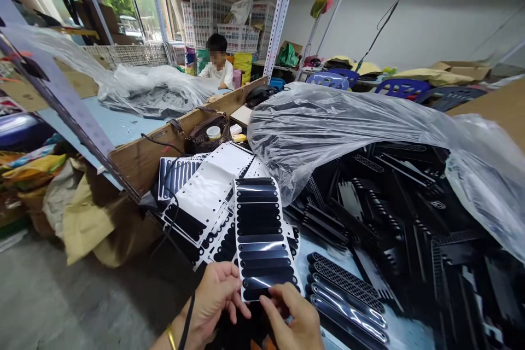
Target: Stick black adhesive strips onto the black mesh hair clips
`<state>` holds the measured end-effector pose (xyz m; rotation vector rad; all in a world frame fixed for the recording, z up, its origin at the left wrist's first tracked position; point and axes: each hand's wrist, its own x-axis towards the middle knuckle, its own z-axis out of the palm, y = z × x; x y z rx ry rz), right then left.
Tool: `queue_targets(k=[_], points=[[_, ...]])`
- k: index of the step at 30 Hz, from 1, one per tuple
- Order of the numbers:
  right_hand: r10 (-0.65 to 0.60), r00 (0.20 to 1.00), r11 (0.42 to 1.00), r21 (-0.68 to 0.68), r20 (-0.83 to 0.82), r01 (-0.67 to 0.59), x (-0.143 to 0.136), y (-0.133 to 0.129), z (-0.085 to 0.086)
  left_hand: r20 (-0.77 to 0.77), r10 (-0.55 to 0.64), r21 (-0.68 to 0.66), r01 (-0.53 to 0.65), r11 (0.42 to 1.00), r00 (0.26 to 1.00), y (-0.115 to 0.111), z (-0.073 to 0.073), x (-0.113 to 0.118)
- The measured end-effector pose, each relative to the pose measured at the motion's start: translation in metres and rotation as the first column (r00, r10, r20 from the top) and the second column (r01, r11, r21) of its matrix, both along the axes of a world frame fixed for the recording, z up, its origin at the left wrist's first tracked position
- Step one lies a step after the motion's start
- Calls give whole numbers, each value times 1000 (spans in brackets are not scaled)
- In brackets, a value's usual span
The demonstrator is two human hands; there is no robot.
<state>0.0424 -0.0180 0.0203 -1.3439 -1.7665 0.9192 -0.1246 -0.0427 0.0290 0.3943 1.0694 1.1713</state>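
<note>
A white backing sheet with rows of black rounded strips, seemingly a sticker sheet (264,246), stands tilted in front of me. My left hand (215,298) pinches its lower left edge, a gold bangle and a dark cord at the wrist. At the bottom edge, the thumb and fingers of my right hand (293,311) are closed on the lowest strip; whether its end is lifted I cannot tell. Behind lie more strip sheets (209,180), overlapping in a pile. To the right of my right hand, several glossy and patterned black long pieces (348,298) lie in a row.
Clear plastic film (353,120) drapes over a large heap of black parts (394,213) at right. A wooden board (139,167) edges the table, with a brown bag (207,134) beside it. A person (219,68) sits beyond. A perforated metal post (281,16) rises behind.
</note>
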Motion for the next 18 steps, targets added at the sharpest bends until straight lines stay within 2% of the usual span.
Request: queue_targets(k=[6,12,16,18], points=[[103,992,994,-42,67,-100,-14,12,-10,-19,50,36,-49,998,999,4,1,4],[121,991,990,-74,53,-117,-23,17,5,-34,-10,72,12,997,999,14,10,9],[148,989,979,-136,-24,-150,-17,18,6,-157,-11,76,23,997,988,17,1,5],[89,993,984,-151,-78,-100,0,19,8,-264,27,50,-15,999,964,18,-6,-1]])
